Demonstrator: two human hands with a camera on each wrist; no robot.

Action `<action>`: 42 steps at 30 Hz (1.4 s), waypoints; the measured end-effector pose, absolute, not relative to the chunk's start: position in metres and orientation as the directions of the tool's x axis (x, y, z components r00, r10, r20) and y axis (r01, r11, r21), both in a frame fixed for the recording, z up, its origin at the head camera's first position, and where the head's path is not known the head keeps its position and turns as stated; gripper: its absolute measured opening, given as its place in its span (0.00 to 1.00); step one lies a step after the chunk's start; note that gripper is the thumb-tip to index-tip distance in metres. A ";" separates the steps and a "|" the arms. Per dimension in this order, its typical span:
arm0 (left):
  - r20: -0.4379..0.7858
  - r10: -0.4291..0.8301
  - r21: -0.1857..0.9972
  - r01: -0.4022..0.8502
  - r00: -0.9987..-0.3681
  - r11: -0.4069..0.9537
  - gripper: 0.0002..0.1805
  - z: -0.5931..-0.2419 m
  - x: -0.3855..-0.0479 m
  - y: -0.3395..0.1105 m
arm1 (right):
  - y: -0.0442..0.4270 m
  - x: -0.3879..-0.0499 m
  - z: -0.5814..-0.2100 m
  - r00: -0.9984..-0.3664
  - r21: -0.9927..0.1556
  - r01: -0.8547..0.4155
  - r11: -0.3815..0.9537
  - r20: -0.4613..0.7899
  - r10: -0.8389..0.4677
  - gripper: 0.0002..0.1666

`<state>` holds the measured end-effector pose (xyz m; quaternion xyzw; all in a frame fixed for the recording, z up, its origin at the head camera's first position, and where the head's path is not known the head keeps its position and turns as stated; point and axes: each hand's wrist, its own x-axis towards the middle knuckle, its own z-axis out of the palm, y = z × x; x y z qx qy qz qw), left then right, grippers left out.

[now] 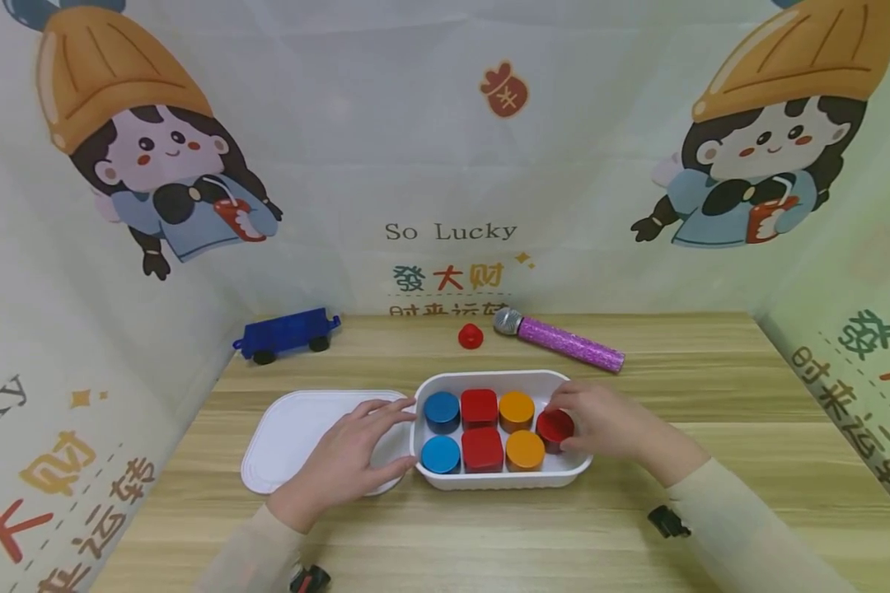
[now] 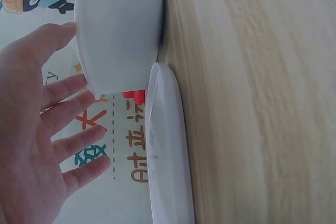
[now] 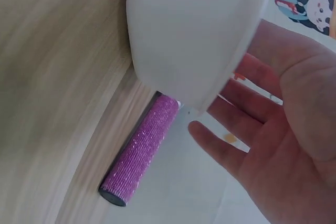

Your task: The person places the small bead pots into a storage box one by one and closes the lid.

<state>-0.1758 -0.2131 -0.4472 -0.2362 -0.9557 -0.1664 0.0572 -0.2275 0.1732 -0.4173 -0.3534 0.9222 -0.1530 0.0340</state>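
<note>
A white oblong box (image 1: 500, 482) stands on the table, holding two blue round blocks (image 1: 441, 453), two red square-topped blocks (image 1: 482, 450) and two orange round blocks (image 1: 525, 450) in two rows. At its right end is a red round block (image 1: 555, 428). My right hand (image 1: 614, 422) reaches over the right rim, thumb and fingers around that red block; in the right wrist view the box wall (image 3: 194, 35) hides the fingertips. My left hand (image 1: 341, 457) has its fingers spread, with thumb and fingertips at the left rim, above the white lid (image 1: 289, 432).
Behind the box lie a small red piece (image 1: 470, 336) and a purple glittery microphone (image 1: 571, 343). A blue toy wagon (image 1: 288, 333) stands at the back left. Printed cloth (image 1: 445, 165) rises at the table's back and sides.
</note>
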 end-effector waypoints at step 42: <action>0.157 0.094 0.371 0.147 -0.983 0.917 0.15 -0.454 -0.196 -0.395 | 0.226 -0.197 -0.445 -0.814 -0.553 -0.563 0.614 0.242 -0.528 0.25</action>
